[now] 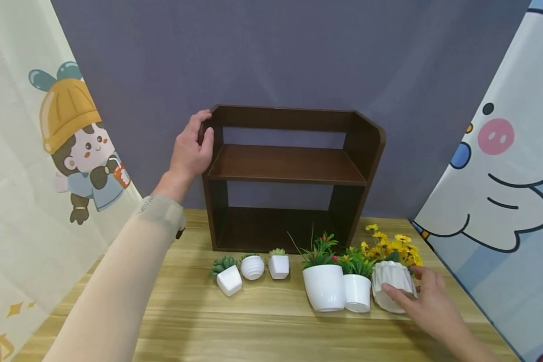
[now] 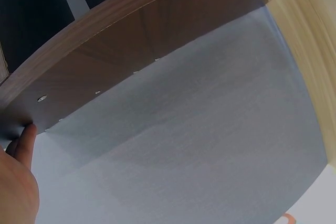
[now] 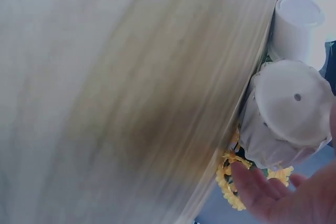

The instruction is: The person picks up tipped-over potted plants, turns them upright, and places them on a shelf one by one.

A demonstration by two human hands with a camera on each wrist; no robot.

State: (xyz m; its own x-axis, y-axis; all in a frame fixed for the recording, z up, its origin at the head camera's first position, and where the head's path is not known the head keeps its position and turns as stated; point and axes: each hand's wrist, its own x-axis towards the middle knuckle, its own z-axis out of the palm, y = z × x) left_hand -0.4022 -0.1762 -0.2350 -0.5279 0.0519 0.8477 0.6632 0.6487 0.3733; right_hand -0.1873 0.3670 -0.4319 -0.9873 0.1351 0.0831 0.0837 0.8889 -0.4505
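At the left, my left hand [image 1: 192, 146] holds the upper side panel of a dark brown two-tier shelf [image 1: 289, 163], thumb at its front edge. In the left wrist view, fingers [image 2: 26, 148] lie against the panel's outer face. My right hand [image 1: 434, 301] is spread around a white ribbed flowerpot [image 1: 386, 281] with yellow flowers [image 1: 395, 246]. Its thumb overlaps the pot's front, and the other fingers are at the right side. In the right wrist view this pot [image 3: 294, 103] lies tipped, base showing, with fingertips [image 3: 244, 177] just beside its wall.
Left of the ribbed pot lean a large white pot [image 1: 324, 289] and a smaller white pot [image 1: 357, 294], both with green plants. Three little succulent pots, one square [image 1: 229, 280], one round [image 1: 252, 267] and one tapered [image 1: 278, 265], lie before the shelf on the wooden table [image 1: 253, 337].
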